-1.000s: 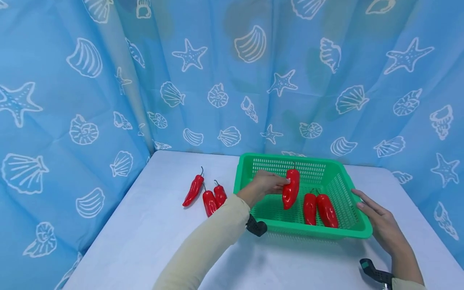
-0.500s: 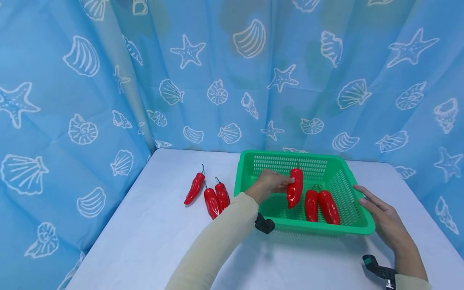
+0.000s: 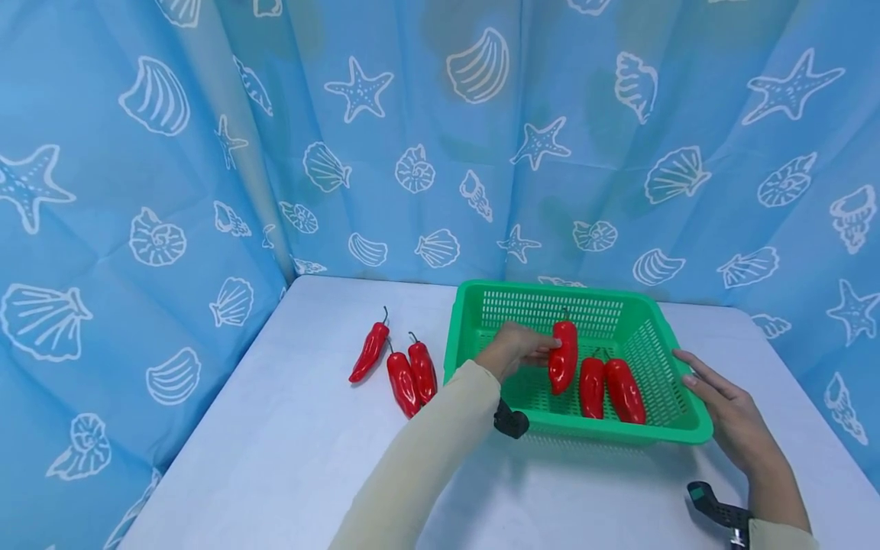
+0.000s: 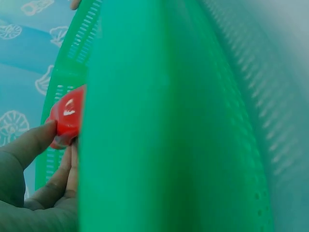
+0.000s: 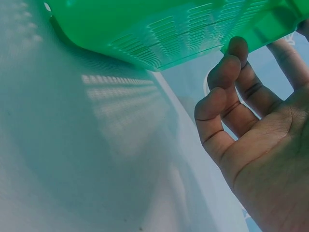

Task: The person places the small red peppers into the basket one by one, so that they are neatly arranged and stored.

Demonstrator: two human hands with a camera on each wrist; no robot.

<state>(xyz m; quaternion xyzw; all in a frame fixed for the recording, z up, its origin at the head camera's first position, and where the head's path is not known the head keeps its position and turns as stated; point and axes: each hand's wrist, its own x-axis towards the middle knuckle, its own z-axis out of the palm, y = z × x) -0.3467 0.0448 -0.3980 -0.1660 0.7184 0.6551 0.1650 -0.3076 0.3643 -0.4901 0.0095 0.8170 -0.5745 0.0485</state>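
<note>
Most of the held pepper (image 4: 66, 116) — behind the basket wall (image 4: 164, 121)

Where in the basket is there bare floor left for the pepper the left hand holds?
Bare mesh lies along the green basket's left wall, under the left hand and its held pepper. The right half is crowded by two lying peppers.

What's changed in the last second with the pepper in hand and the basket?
The left hand has carried the held pepper lower into the green basket, closer to the two peppers lying there; it still pinches it. The right hand stays open at the basket's right rim. The three peppers on the table have not moved.
</note>
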